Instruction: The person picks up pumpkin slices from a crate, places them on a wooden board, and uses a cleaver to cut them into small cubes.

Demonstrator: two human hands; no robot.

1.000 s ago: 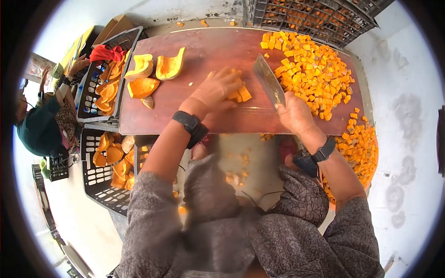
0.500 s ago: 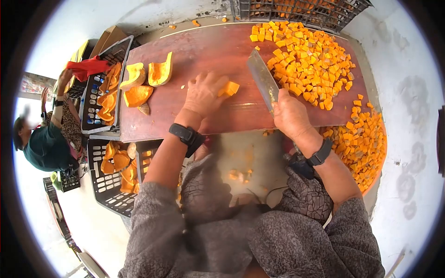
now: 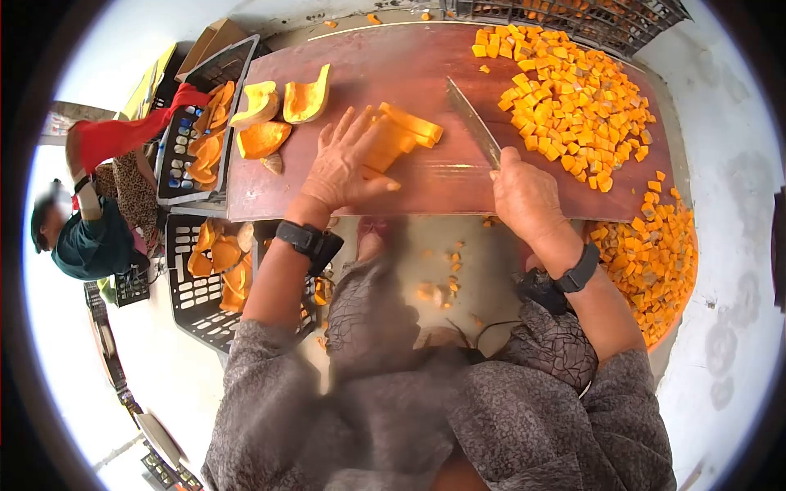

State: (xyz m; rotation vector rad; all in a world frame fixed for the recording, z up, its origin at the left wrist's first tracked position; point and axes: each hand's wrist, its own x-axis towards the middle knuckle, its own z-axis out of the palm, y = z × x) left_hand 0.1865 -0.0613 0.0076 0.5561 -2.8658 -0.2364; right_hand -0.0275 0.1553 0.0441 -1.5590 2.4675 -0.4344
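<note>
My left hand [image 3: 348,159] rests on the reddish-brown board with fingers spread, touching several orange pumpkin strips [image 3: 412,124] that lie side by side. Its palm partly hides them. In my right hand [image 3: 526,195] is the handle of a cleaver [image 3: 473,121], its blade edge-on, pointing away from me and apart from the strips. Past the blade, a large heap of pumpkin cubes [image 3: 577,102] covers the right end of the board. Left of my left hand lie curved pumpkin chunks [image 3: 307,98] with hollowed insides.
Black crates [image 3: 190,319] with pumpkin pieces stand at the left. An orange-rimmed tub of cubes [image 3: 651,262] sits below the board's right end. Another crate [image 3: 606,20] is at the back. A person in dark green [image 3: 98,245] holds red cloth [image 3: 123,139] at far left.
My left hand has opened from its curled grip, and several strips now show where one small piece showed. The cleaver blade has turned edge-on. The other person's red cloth has stretched out leftward.
</note>
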